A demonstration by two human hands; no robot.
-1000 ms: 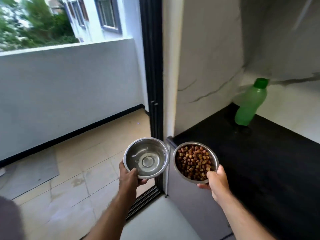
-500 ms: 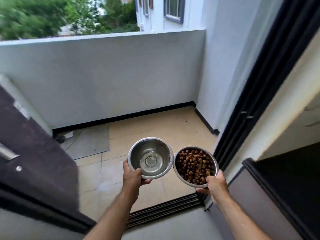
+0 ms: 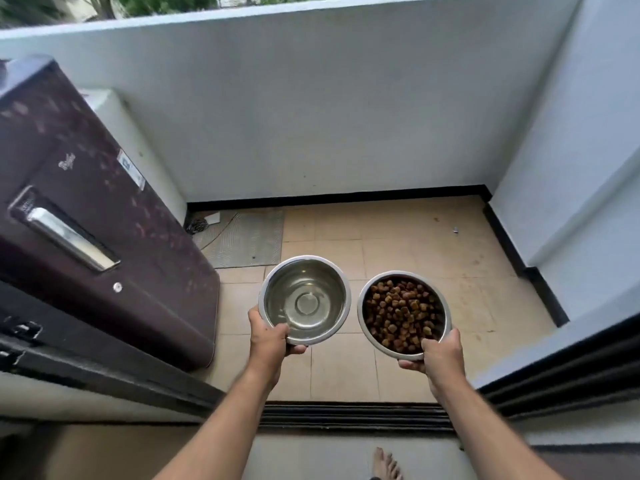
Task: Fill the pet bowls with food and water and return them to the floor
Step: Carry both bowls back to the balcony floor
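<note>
Steel water bowl (image 3: 304,299) and kibble bowl (image 3: 404,313) sit side by side in the air over the balcony tiles (image 3: 398,244); my left hand (image 3: 270,341) and right hand (image 3: 440,353) pinch their near rims, thumbs on top. Beyond lies a grey mat (image 3: 246,237), left a maroon fridge (image 3: 86,209).

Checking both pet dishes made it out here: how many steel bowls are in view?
2. The water bowl is held in the left hand; the kibble bowl is held in the right hand, both above the balcony floor.
</note>
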